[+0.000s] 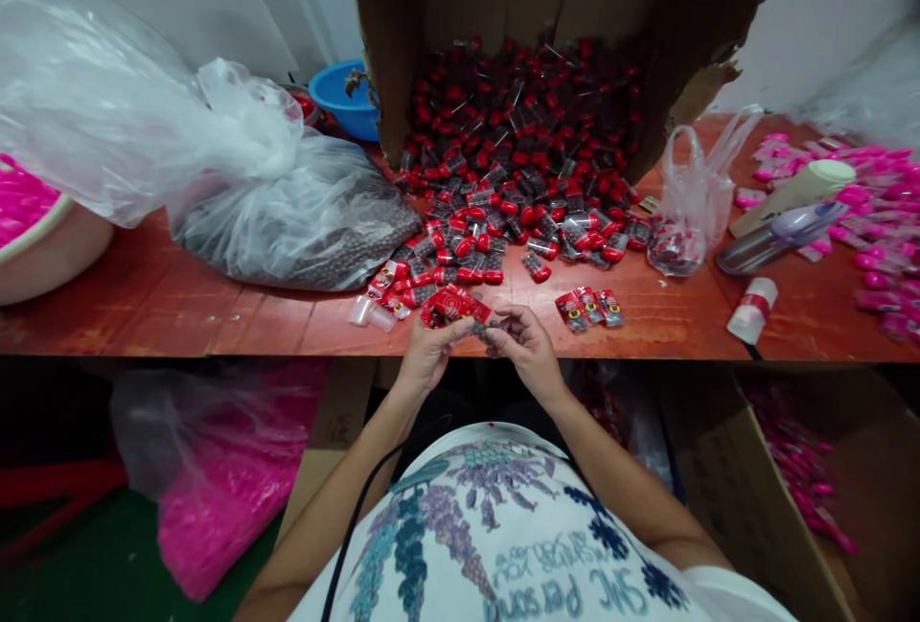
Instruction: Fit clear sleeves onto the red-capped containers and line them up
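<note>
The left hand (426, 350) and the right hand (530, 346) hold a red printed wrapper (460, 302) between their fingertips, just above the table's front edge; its long axis runs roughly sideways, from one hand toward the other. A small dark piece shows at the right fingertips, too blurred to identify. Three red packets (589, 309) lie near the right hand on the reddish-brown table (309, 325). Beyond, red-capped clear bottles (489, 219) with dark contents spill from a torn cardboard box (394, 47) lying open toward the person. To the left sit a clear bag (302, 210) of dark beads, a blue basin (345, 104) and a pale tub (54, 263) of pink pieces. Pink items (887, 210) cover the right end. Pale walls stand behind; the floor (107, 579) is green.
</note>
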Demonstrator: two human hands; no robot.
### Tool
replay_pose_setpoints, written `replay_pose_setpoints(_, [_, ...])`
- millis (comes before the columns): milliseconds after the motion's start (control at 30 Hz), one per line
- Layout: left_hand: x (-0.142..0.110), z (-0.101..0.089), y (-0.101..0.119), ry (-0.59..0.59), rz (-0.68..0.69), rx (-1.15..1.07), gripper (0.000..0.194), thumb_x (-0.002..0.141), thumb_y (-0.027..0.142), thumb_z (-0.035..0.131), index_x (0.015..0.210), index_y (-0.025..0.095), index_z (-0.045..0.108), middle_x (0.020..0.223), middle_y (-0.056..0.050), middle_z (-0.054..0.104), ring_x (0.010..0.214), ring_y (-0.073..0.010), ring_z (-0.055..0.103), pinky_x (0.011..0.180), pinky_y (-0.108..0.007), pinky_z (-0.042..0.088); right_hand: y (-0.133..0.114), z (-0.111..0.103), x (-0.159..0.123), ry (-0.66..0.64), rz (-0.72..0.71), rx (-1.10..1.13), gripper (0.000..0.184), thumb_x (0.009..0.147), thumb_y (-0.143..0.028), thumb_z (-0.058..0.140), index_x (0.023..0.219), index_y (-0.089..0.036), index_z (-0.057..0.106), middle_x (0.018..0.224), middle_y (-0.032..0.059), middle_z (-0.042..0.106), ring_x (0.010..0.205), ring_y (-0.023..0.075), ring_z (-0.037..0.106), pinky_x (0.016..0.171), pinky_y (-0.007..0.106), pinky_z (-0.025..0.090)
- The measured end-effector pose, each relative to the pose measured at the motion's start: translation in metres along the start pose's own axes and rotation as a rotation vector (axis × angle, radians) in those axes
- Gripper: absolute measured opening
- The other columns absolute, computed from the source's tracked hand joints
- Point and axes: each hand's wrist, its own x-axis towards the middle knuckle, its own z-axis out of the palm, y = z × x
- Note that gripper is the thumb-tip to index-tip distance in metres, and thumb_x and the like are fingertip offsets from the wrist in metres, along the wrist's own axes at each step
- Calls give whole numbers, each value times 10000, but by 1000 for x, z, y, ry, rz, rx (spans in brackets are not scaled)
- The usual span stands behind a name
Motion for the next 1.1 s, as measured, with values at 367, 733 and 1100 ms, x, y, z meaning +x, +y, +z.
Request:
replay_pose_setpoints(367, [2,9,-9,-8,-58,19,250,548,156,822,762,131,694,706,-20,688,630,-137,625,666,-247,515,11,-23,2,-110,-97,-244,437,823,-377,603,1248,-288,554,1045,24,647,842,160,629,712,276,540])
replay_pose_setpoints(733, [10,5,-35,8,-318,-124,211,614,95,762,808,105,681,783,-86,718,709,-201,687,682,-322,574,22,-77,7,170,34,-368,360,802,-445,583,1045,-188,655,820,26,678,653,155,607,604,274,505])
replay_pose_setpoints(1100, [14,2,-41,66,-258,-126,230,566,69,777,776,96,685,758,-67,718,664,-158,674,660,-250,557,18,-29,15,45,-194,-583,381,830,-310,574,1206,-246,577,906,30,619,687,148,575,682,277,494])
